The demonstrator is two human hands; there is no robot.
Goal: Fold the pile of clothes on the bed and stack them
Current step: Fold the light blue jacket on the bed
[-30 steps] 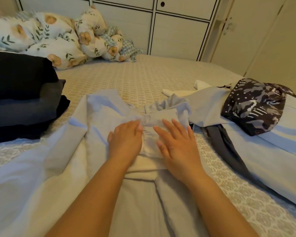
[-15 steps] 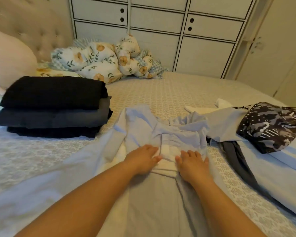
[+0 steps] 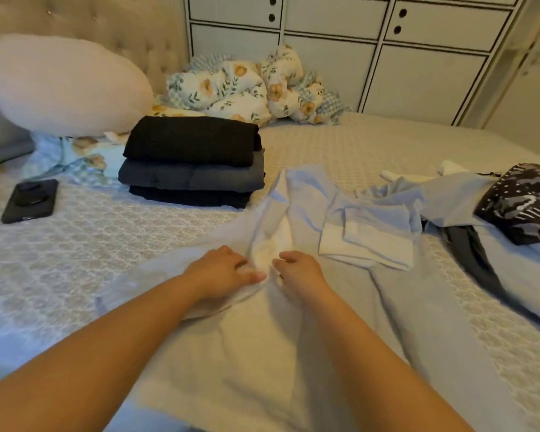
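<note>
Pinching the pale blue garment [image 3: 309, 213] spread before you, left hand [image 3: 222, 272] and right hand [image 3: 300, 271] curl into its cloth; pull evenly, flatten wrinkles, then add it to the folded stack [image 3: 192, 163] beyond.

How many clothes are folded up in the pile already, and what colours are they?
Black, top of the folded stack: 1
Dark grey, middle: 1
Black, bottom: 1
Total folded: 3
The light blue garment under the hands is not folded yet.
</note>
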